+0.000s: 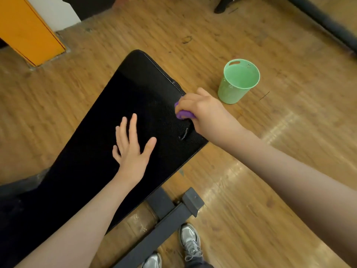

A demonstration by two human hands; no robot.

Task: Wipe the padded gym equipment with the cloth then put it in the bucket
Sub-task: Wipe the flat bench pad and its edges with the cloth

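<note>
A black padded bench (139,89) runs from lower left up to the middle of the view. My right hand (204,109) is closed on a purple cloth (183,114) and presses it against the pad near its right edge. Only a small bunch of the cloth shows under my fingers. My left hand (133,146) lies flat on the pad with its fingers spread, holding nothing. A light green plastic bucket (230,91) stands upright on the floor to the right of the bench, a short way beyond my right hand. It looks empty.
The bench's grey metal frame (170,215) reaches across the wooden floor (270,171) toward my grey shoes (190,240). An orange panel (29,31) stands at the far left. A dark rail (328,22) crosses the top right corner.
</note>
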